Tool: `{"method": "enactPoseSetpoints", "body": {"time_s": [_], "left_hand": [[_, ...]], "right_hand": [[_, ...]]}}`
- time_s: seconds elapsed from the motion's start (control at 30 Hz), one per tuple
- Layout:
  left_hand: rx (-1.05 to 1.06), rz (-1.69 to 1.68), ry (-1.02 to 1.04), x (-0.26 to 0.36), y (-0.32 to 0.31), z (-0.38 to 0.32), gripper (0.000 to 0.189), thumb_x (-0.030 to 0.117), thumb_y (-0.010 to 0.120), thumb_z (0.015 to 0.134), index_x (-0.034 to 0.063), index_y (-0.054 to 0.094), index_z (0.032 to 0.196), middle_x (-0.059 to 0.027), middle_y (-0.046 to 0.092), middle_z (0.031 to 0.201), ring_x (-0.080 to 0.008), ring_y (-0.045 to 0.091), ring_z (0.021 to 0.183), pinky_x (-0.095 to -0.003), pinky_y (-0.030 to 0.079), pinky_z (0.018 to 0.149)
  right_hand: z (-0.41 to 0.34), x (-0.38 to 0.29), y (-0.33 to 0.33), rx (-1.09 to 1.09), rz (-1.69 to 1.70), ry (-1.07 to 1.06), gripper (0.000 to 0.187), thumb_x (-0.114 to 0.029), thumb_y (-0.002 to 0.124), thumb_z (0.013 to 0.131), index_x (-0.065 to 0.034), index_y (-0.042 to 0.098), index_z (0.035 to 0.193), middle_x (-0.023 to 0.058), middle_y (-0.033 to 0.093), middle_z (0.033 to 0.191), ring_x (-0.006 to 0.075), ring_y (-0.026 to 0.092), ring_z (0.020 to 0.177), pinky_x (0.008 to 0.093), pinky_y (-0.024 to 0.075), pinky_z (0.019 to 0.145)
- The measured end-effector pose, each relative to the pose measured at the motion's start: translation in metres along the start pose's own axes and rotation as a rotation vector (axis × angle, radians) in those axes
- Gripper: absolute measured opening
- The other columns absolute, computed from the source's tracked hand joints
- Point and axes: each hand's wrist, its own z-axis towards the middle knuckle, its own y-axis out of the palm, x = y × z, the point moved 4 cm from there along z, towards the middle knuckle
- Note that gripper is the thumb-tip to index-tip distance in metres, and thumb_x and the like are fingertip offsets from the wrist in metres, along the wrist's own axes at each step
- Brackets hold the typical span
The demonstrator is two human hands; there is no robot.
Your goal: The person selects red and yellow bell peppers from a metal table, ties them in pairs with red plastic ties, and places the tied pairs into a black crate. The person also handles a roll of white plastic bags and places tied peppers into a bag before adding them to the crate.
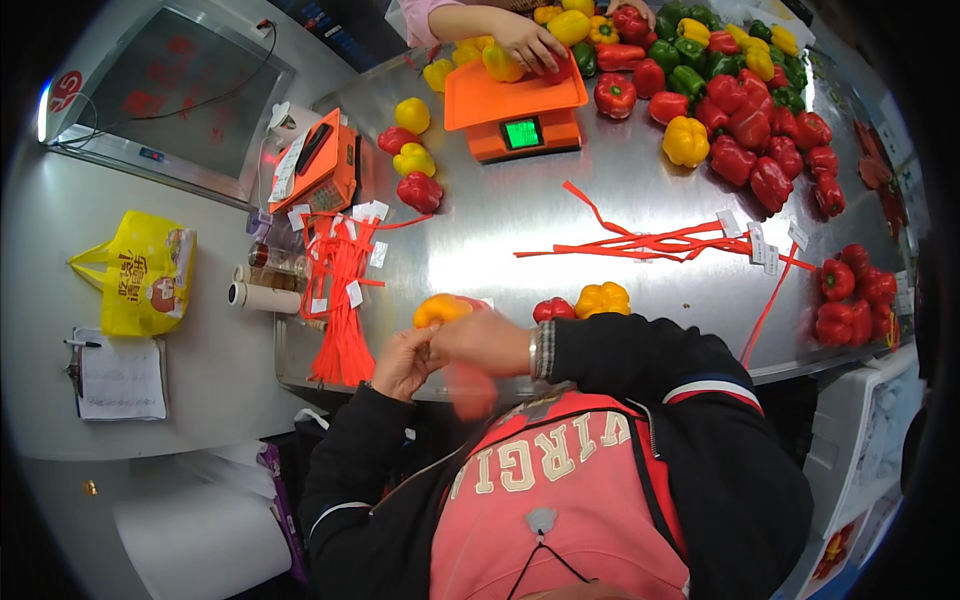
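Observation:
My left hand point(403, 365) and my right hand point(484, 343) meet at the front edge of the metal table point(480, 202). Their fingertips come together just below a yellow bell pepper point(441, 309). A blurred red mesh bag point(472, 390) hangs under my right hand; which fingers grip it is hard to tell. Right of my hands lie a red bell pepper point(554, 309) and another yellow bell pepper point(602, 299), partly behind my right sleeve. Red mesh strips with white tags point(341, 315) lie in a bundle left of my hands, and more red strips point(660, 243) stretch across the table.
Another person's hand point(529, 45) rests on peppers on an orange digital scale point(525, 135). A second orange scale point(319, 169) and bottles point(266, 297) stand left. Mixed peppers point(750, 112) pile up at the back right, bagged red peppers point(855, 300) nearer. Several peppers point(415, 160) form a column.

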Motion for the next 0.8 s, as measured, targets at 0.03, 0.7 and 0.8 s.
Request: {"method": "enactPoseSetpoints", "body": {"time_s": [0.03,0.7,0.8], "left_hand": [[-0.064,-0.003,0.060,0.002,0.007,0.000,0.014,0.010,0.057,0.089,-0.0020,0.061,0.094,-0.0063,0.064,0.085,-0.0135,0.062,0.068,-0.0282,0.052,0.064],[-0.192,2.061,1.813,0.053,0.096,-0.008,0.020,0.006,0.061,0.067,0.0015,0.060,0.087,-0.0055,0.054,0.082,-0.0191,0.055,0.072,-0.0310,0.044,0.060],[-0.217,2.024,1.755,0.055,0.095,0.000,0.019,0.005,0.060,0.068,0.0013,0.060,0.086,-0.0059,0.054,0.083,-0.0202,0.055,0.075,-0.0320,0.044,0.062]], "right_hand": [[-0.007,0.011,-0.007,0.141,0.246,0.029,0.016,-0.010,0.057,0.078,-0.0064,0.064,0.091,0.0131,0.065,0.080,0.0312,0.064,0.074,0.0363,0.0514,0.064],[0.056,0.128,-0.022,-0.426,0.081,0.340,0.031,-0.032,0.067,0.075,-0.0004,0.067,0.074,0.0193,0.063,0.069,0.0342,0.062,0.066,0.0403,0.0481,0.062],[0.073,0.134,-0.013,-0.543,0.082,0.392,0.030,-0.029,0.068,0.074,0.0013,0.067,0.076,0.0180,0.064,0.069,0.0286,0.065,0.068,0.0369,0.0496,0.062]]}}
